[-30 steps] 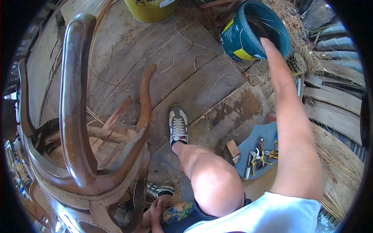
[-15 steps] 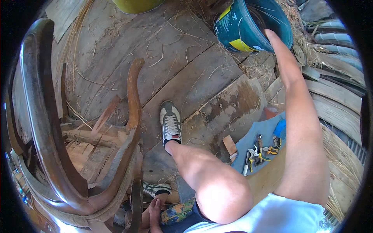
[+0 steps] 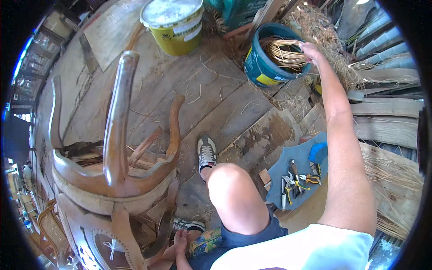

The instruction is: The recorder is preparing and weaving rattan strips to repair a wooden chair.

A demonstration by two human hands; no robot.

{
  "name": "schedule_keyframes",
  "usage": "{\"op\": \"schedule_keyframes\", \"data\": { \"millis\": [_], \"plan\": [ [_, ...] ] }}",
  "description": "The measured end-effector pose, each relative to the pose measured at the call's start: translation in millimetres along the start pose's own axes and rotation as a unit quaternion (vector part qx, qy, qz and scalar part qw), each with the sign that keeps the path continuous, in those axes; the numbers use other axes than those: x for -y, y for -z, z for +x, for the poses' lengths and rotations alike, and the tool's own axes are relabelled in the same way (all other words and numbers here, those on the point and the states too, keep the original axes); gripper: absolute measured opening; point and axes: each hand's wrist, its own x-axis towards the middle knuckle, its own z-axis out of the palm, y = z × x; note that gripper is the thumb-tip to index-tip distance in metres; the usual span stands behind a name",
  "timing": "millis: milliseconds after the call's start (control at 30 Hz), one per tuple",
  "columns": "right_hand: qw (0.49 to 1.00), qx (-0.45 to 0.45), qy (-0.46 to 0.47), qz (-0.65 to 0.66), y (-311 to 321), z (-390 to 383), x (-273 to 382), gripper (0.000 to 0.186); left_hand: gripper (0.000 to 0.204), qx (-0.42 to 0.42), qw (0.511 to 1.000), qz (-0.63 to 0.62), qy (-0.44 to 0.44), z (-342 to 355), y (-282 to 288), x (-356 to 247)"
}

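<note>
Worn plank floor (image 3: pixel 216 110), looped coil of thin golden strands (image 3: pixel 288 57), right hand (image 3: pixel 310 52) grasping it, left hand (image 3: pixel 181 240) unclear

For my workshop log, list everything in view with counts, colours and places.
Round plastic bucket: 1, teal, upper right.
Looped bundle of thin strands: 1, tan, at bucket's mouth.
Lidded round tub: 1, yellow, white lid, top.
Curved wooden chair frame: 1, brown, left.
Flat irregular sheet: 1, blue-grey, lower right.
Metal hand tools: several, some yellow-handled, on that sheet.
Weathered planks: several, grey-brown, right edge.
Laced shoes: 2, grey-white, centre and lower centre.
Left hand: 1, bare, near the lower shoe.
Right hand: 1, bare, gripping the looped bundle.
</note>
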Motion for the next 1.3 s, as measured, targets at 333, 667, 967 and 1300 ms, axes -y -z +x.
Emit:
{"op": "schedule_keyframes", "data": {
  "millis": [333, 667, 967, 1300],
  "plan": [
    [0.948, -0.188, 0.139, -0.217, 116, -107, 37, 0.057, 0.045, -0.051, 0.963, 0.203, -0.171, -34, 0, -27],
    [0.935, 0.009, -0.101, 0.341, -83, -263, -90, 0.027, 0.044, -0.047, 0.939, 0.205, -0.272, -46, -7, -48],
    [0.958, 0.093, -0.073, 0.262, -170, -369, -176, 0.019, 0.045, -0.058, 0.917, 0.272, -0.285, -45, -2, -30],
    [0.939, 0.209, -0.089, 0.258, -203, -439, -178, 0.019, 0.035, -0.175, 0.898, 0.243, -0.323, -90, -10, -60]
  ]
}}
